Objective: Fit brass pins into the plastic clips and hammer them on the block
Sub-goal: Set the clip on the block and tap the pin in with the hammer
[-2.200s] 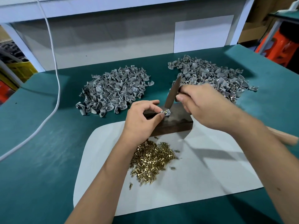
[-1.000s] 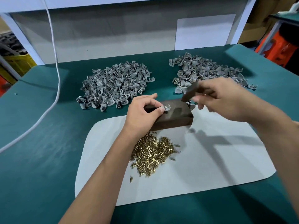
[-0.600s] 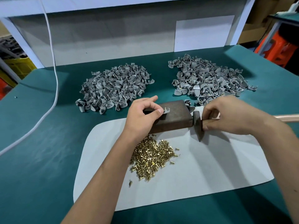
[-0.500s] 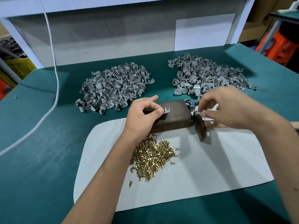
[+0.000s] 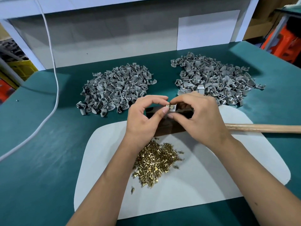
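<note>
A small grey plastic clip (image 5: 171, 108) with a brass pin showing in it is pinched between the fingertips of my left hand (image 5: 143, 116) and my right hand (image 5: 193, 115), just above the dark wooden block (image 5: 164, 128). The block is mostly hidden under both hands. The hammer lies on the table to the right; only its wooden handle (image 5: 260, 128) shows, its head is hidden behind my right hand. A pile of loose brass pins (image 5: 154, 162) lies on the white mat (image 5: 211, 176) below the block.
Two heaps of grey plastic clips sit on the green table: one at back left (image 5: 117, 90), one at back right (image 5: 215, 79). A white cable (image 5: 55, 88) runs down the left side. A grey wall panel (image 5: 114, 38) closes the back.
My right hand laid the hammer down to the right of the block and let go of it, then moved left onto the clip. My left hand kept hold of the clip.
</note>
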{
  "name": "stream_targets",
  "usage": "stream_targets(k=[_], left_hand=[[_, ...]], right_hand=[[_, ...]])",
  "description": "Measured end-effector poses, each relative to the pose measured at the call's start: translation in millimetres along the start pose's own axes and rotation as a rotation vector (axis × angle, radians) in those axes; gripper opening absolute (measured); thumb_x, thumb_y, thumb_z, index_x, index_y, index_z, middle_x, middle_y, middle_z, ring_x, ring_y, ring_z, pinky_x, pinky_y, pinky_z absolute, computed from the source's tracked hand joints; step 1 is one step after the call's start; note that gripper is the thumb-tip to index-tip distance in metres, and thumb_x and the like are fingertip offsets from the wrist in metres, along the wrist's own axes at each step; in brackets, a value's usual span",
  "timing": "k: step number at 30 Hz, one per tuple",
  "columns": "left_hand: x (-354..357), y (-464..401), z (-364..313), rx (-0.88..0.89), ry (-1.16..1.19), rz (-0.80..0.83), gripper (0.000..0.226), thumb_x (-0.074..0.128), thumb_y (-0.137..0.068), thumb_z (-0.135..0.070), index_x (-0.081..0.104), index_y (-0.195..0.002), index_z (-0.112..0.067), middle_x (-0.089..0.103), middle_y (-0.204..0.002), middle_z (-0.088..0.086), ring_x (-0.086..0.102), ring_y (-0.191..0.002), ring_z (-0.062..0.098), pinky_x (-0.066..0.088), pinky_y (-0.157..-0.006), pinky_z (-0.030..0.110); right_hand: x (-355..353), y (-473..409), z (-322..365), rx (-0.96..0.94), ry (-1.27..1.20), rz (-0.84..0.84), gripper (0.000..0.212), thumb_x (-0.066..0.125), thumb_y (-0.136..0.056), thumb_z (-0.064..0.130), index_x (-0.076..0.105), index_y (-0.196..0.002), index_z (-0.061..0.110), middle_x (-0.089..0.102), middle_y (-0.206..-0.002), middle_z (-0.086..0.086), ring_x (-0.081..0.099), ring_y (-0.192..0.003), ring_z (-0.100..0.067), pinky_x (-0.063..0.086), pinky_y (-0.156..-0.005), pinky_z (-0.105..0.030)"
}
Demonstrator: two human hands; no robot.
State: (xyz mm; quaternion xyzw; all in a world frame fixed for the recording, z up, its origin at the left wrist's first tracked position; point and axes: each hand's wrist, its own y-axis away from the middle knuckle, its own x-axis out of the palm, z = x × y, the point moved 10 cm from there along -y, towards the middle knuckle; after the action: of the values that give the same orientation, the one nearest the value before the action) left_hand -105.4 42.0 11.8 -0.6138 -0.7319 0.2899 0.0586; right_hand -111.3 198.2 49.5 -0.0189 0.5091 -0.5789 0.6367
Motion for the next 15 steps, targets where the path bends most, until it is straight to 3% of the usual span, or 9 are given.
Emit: stream_targets(k=[3,7,12,15], left_hand=[[0,1,-4,0.029,-0.005,0.005,0.010,0.076,-0.089,-0.005,0.077,-0.098,-0.009,0.075,-0.108,0.003,0.067,-0.111,0.028,0.049,-0.100,0.056],[1,2,-9,0.030,0.021,0.005,0.017,0.079,-0.085,-0.001,0.077,-0.099,-0.011,0.075,-0.103,0.005,0.069,-0.104,0.023,0.055,-0.092,0.032],[-1,3,-16,0.071,0.018,-0.013,0.019,0.084,-0.081,-0.007,0.078,-0.099,-0.011,0.074,-0.102,0.003,0.067,-0.105,0.029,0.058,-0.089,0.050],[-1,4,-25,0.126,-0.050,-0.025,0.015,0.085,-0.081,-0.014,0.079,-0.095,-0.013,0.073,-0.099,-0.002,0.068,-0.101,0.025,0.060,-0.083,0.042]], right_hand=[[-2,2,1,0.006,-0.036,-0.020,0.028,0.089,-0.076,0.018,0.078,-0.101,0.010,0.073,-0.094,0.004,0.064,-0.087,-0.010,0.051,-0.084,-0.023],[-7,3,-1,0.014,-0.034,-0.057,0.029,0.085,-0.077,0.008,0.078,-0.104,0.013,0.074,-0.096,0.003,0.065,-0.089,-0.009,0.053,-0.087,-0.023],[-8,4,1,0.005,-0.051,-0.078,0.029,0.085,-0.077,0.007,0.078,-0.105,0.014,0.075,-0.096,0.003,0.067,-0.090,-0.008,0.054,-0.086,-0.023],[-6,4,1,0.009,-0.067,-0.079,0.031,0.085,-0.076,0.005,0.079,-0.105,0.013,0.075,-0.096,0.002,0.069,-0.088,-0.009,0.055,-0.083,-0.023]])
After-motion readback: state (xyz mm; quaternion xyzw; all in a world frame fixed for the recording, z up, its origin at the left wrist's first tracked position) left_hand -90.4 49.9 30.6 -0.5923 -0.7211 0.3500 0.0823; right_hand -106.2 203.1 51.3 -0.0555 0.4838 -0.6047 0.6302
